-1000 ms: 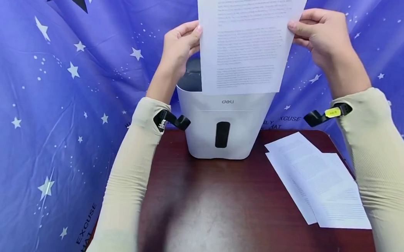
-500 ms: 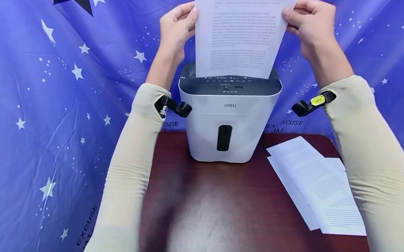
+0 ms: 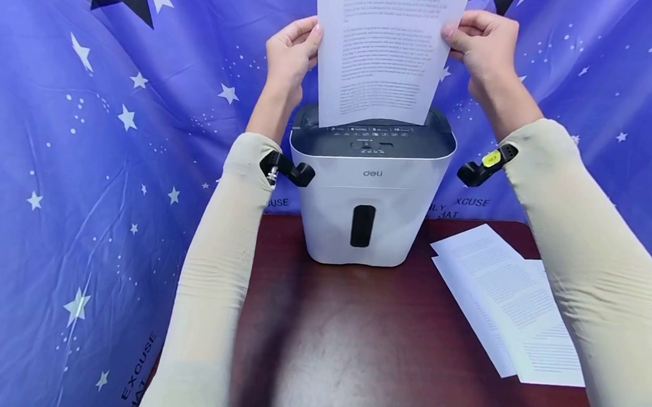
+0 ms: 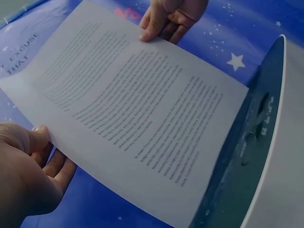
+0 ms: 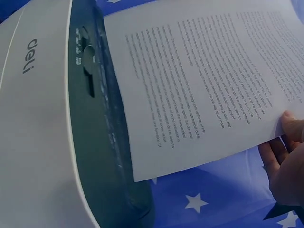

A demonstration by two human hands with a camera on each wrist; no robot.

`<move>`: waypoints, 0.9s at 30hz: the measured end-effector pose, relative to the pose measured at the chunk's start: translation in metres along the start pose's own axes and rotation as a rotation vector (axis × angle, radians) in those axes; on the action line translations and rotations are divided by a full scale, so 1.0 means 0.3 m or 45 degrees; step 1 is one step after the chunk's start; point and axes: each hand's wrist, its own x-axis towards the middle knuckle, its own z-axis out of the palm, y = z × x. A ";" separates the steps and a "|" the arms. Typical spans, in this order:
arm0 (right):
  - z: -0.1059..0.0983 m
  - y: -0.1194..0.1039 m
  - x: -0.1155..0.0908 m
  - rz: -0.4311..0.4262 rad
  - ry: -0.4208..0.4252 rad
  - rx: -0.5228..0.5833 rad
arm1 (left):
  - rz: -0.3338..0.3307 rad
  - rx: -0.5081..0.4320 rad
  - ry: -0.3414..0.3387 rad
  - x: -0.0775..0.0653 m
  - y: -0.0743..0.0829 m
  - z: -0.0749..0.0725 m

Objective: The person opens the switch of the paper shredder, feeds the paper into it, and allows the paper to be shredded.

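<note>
A printed sheet of paper (image 3: 385,58) is held upright between both hands, its lower edge at the dark top of a white paper shredder (image 3: 368,193) marked "deli". My left hand (image 3: 290,55) pinches the sheet's left edge between thumb and fingers. On the opposite edge, my right hand (image 3: 487,48) pinches it the same way. In the left wrist view the sheet (image 4: 128,114) slants toward the shredder top (image 4: 242,156). The right wrist view shows its bottom edge close over the dark top (image 5: 109,142); whether it has entered a slot I cannot tell.
Several printed sheets (image 3: 500,295) lie overlapping on the right of the dark red wooden table (image 3: 362,336). A blue curtain (image 3: 79,213) with white stars hangs behind and at the left. Both sleeves carry black wrist mounts (image 3: 487,167).
The sheet has moved off the shredder's front to above its dark top, which now shows. My right hand has shifted left with it. Both hands still hold the edges.
</note>
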 end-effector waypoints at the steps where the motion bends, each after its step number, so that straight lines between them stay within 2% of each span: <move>1: -0.002 0.005 0.000 0.004 0.007 -0.014 | -0.001 0.001 -0.005 0.002 -0.007 0.000; 8: -0.013 0.036 0.001 0.062 0.033 -0.016 | -0.025 0.002 0.012 0.016 -0.047 -0.007; 15: -0.015 0.033 0.002 0.095 0.031 -0.012 | -0.121 0.116 0.050 0.020 -0.087 -0.021; 20: -0.018 0.039 -0.003 0.145 0.024 -0.133 | -0.183 0.144 0.084 0.021 -0.103 -0.027; 27: -0.036 0.065 -0.008 0.191 0.014 -0.255 | -0.194 0.156 0.102 0.028 -0.109 -0.027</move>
